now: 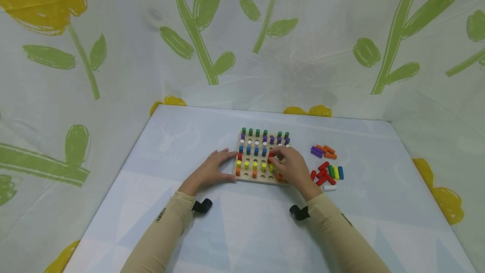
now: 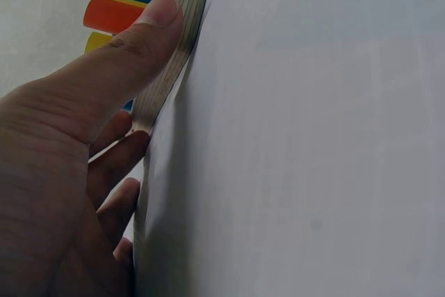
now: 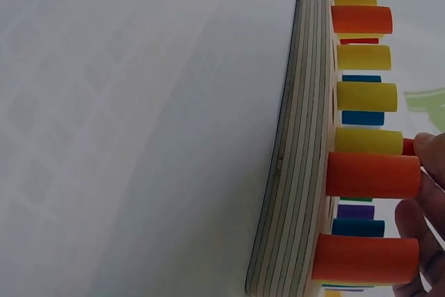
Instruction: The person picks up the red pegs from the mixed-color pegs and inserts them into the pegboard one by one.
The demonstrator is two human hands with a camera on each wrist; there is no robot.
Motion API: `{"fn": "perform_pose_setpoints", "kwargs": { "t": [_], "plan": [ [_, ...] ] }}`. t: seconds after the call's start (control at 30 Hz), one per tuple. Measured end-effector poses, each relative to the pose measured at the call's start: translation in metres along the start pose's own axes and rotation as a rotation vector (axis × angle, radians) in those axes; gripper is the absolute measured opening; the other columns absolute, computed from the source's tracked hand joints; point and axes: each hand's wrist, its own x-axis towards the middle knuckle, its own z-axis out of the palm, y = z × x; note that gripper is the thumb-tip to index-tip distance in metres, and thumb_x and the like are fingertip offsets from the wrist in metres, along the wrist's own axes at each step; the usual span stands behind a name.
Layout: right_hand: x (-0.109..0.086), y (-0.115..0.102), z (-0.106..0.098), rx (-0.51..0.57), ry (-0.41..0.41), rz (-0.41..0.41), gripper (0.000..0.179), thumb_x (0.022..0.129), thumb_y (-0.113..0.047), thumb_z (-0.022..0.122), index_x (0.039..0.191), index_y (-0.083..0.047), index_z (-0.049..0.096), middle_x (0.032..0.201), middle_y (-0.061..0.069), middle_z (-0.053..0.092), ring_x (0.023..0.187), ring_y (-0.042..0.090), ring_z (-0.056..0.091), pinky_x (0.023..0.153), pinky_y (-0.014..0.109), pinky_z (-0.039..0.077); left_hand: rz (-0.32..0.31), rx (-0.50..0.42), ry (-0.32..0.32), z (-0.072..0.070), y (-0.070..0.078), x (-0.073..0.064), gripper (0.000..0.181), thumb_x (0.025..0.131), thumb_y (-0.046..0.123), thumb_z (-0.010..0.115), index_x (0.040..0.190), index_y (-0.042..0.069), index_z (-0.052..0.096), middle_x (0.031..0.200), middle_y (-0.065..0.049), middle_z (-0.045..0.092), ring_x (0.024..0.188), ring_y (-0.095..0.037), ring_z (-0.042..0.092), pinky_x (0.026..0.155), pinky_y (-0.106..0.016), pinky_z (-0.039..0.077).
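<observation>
A wooden peg board (image 1: 261, 180) lies on the table, with rows of coloured pegs standing in its holes: green at the back, then purple, white, blue, red, yellow and orange. My left hand (image 1: 210, 169) rests against its left side, fingers spread at the edge. In the left wrist view the thumb (image 2: 161, 13) presses the layered wooden edge beside an orange peg (image 2: 115, 15). Over the right half of the board, my right hand (image 1: 294, 167) pinches a red peg (image 1: 270, 158) in the red row. That hand hides several holes and pegs behind it.
Loose pegs lie right of the board: purple (image 1: 316, 151) and orange (image 1: 330, 155) ones behind, several red ones (image 1: 322, 174) nearer, beside a green (image 1: 331, 171), a yellow (image 1: 336, 172), a blue (image 1: 341, 172) and a white one (image 1: 329, 188). A flower-patterned curtain (image 1: 242, 92) hangs behind the table.
</observation>
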Motion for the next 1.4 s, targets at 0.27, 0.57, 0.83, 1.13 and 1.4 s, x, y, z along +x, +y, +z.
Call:
{"fn": "perform_pose_setpoints", "kwargs": {
  "t": [0.27, 0.57, 0.83, 1.13, 1.4],
  "plan": [
    [0.002, -0.003, 0.004, -0.007, -0.008, 0.007, 0.025, 0.095, -0.024, 0.075, 0.116, -0.01, 0.072, 0.104, 0.001, 0.072, 0.09, 0.019, 0.061, 0.078, 0.034, 0.056, -0.012, -0.001, 0.003, 0.0, 0.0, -0.001, 0.095, 0.08, 0.051, 0.084, 0.158, 0.021, 0.04, 0.164, -0.005, 0.035, 0.155, -0.025, 0.019, 0.128, -0.043, 0.004],
    [0.003, -0.011, 0.005, 0.018, -0.016, -0.011, 0.023, 0.096, -0.021, 0.073, 0.115, -0.008, 0.072, 0.106, 0.004, 0.073, 0.093, 0.021, 0.065, 0.081, 0.038, 0.059, 0.004, -0.001, 0.013, 0.002, -0.003, 0.0, 0.095, 0.079, 0.051, 0.084, 0.157, 0.021, 0.041, 0.163, -0.005, 0.036, 0.155, -0.024, 0.019, 0.128, -0.042, 0.004],
    [0.005, -0.013, 0.008, 0.002, -0.023, -0.013, 0.022, 0.095, -0.02, 0.074, 0.114, -0.009, 0.071, 0.104, 0.003, 0.073, 0.091, 0.02, 0.064, 0.08, 0.036, 0.058, -0.011, -0.014, 0.02, 0.003, -0.002, -0.001, 0.095, 0.078, 0.053, 0.084, 0.157, 0.023, 0.041, 0.163, -0.004, 0.035, 0.155, -0.024, 0.019, 0.128, -0.043, 0.004],
    [0.008, -0.017, 0.011, 0.003, -0.028, -0.027, 0.021, 0.095, -0.019, 0.074, 0.113, -0.009, 0.072, 0.102, 0.002, 0.072, 0.09, 0.019, 0.062, 0.076, 0.034, 0.056, -0.029, -0.009, 0.018, 0.003, -0.001, -0.002, 0.095, 0.079, 0.054, 0.084, 0.158, 0.024, 0.04, 0.164, -0.004, 0.034, 0.155, -0.025, 0.019, 0.128, -0.045, 0.006],
    [0.013, -0.019, 0.013, -0.011, -0.045, -0.027, 0.022, 0.096, -0.023, 0.074, 0.114, -0.01, 0.073, 0.103, 0.001, 0.072, 0.091, 0.02, 0.062, 0.079, 0.035, 0.055, -0.007, -0.01, 0.019, 0.002, -0.001, -0.001, 0.095, 0.079, 0.053, 0.084, 0.157, 0.022, 0.041, 0.163, -0.004, 0.036, 0.155, -0.024, 0.02, 0.128, -0.043, 0.005]
  ]
}}
